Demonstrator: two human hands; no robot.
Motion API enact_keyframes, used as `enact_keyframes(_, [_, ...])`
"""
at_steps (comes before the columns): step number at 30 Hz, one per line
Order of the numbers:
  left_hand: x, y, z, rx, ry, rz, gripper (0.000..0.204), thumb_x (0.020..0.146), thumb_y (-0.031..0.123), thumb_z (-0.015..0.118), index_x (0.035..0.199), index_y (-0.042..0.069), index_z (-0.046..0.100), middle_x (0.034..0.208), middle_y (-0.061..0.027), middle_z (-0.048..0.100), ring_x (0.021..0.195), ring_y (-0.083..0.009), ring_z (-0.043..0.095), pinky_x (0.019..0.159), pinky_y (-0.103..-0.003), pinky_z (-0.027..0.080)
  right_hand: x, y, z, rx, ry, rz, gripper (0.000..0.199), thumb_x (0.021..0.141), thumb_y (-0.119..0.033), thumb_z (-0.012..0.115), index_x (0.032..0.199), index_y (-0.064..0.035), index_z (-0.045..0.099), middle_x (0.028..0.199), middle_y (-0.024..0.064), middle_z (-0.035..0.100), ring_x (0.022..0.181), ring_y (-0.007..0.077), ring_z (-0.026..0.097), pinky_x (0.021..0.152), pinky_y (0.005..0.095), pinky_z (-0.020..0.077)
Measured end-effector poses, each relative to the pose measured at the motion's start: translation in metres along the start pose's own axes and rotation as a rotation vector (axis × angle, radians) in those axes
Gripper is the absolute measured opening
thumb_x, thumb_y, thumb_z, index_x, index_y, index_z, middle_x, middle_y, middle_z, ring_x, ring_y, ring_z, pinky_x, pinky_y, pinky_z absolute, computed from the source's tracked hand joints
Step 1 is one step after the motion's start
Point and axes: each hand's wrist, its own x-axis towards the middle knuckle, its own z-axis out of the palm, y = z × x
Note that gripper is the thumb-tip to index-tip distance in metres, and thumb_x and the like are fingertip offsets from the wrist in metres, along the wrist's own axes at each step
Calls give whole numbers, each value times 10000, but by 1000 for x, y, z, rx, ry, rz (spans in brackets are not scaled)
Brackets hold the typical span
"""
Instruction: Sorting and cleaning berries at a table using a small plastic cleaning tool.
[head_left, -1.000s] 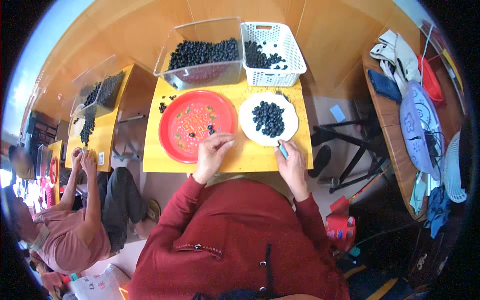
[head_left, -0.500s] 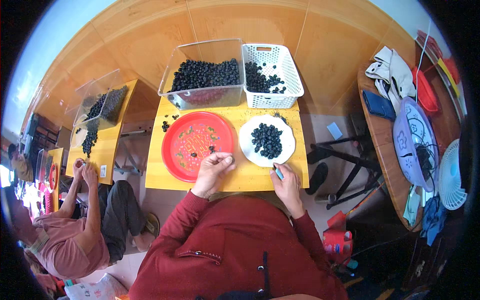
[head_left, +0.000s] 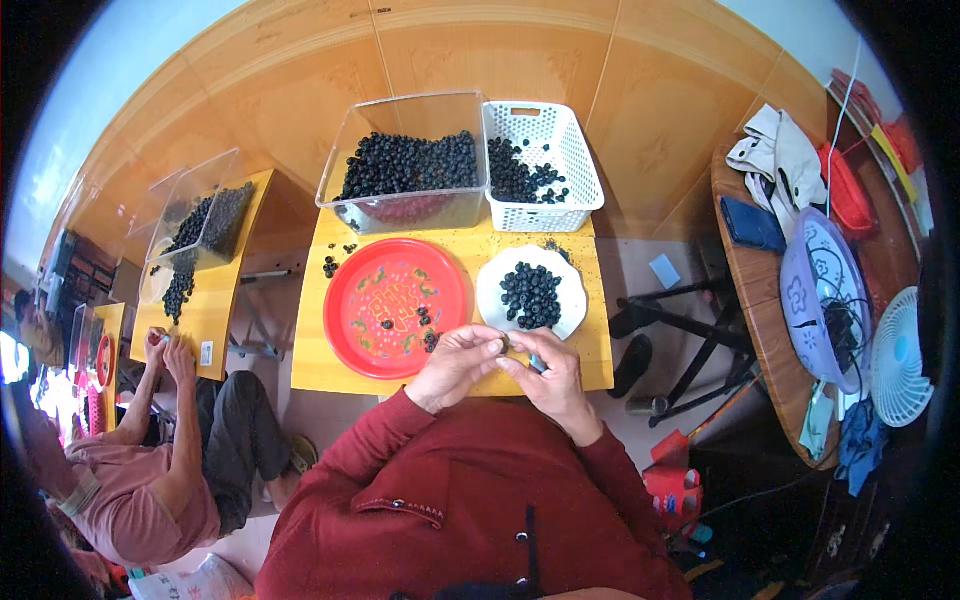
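Note:
My left hand (head_left: 458, 368) is closed, pinching a small dark round bead-like piece (head_left: 504, 342) between thumb and fingertips. Up against it, my right hand (head_left: 556, 380) grips a small tool with a light blue handle (head_left: 538, 364); the tool's working end is hidden. Both hands meet over the table's front edge. To the left lies a round red tray (head_left: 345, 320) with a coloured pattern and a few dark pieces on its right part. Just beyond my right hand, a white scalloped plate (head_left: 489, 298) bears a heap of the dark pieces (head_left: 532, 295).
At the table's back stand a clear bin (head_left: 400, 215) and a white perforated basket (head_left: 548, 218), both with dark pieces. A person (head_left: 150, 470) works at another table on the left. On the right, a wooden table (head_left: 745, 290) holds a purple basin (head_left: 800, 270) and a fan (head_left: 902, 360).
My hands, apart before, have come together, with the right hand moving left to the piece in the left. More dark pieces now show on the red tray. The view has tilted slightly.

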Motion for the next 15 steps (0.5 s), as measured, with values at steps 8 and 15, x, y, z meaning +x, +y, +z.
enact_keyframes(8, [0,-8,-12,-48,-13,-60,111,951,93,610,1033,22,634,1036,-97,675,986,-173,654,890,-319,551,1,6,4,5,-16,-60,236,772,-27,785,983,2,684,863,114,652,744,207,638,626,304,499])
enact_keyframes(15, [-1,-4,-9,-58,-70,-230,146,973,143,588,1065,42,640,1012,-79,680,957,-173,660,842,-322,545,-4,10,1,-73,49,-147,247,737,-48,812,942,-18,680,821,90,637,693,209,642,577,319,501])
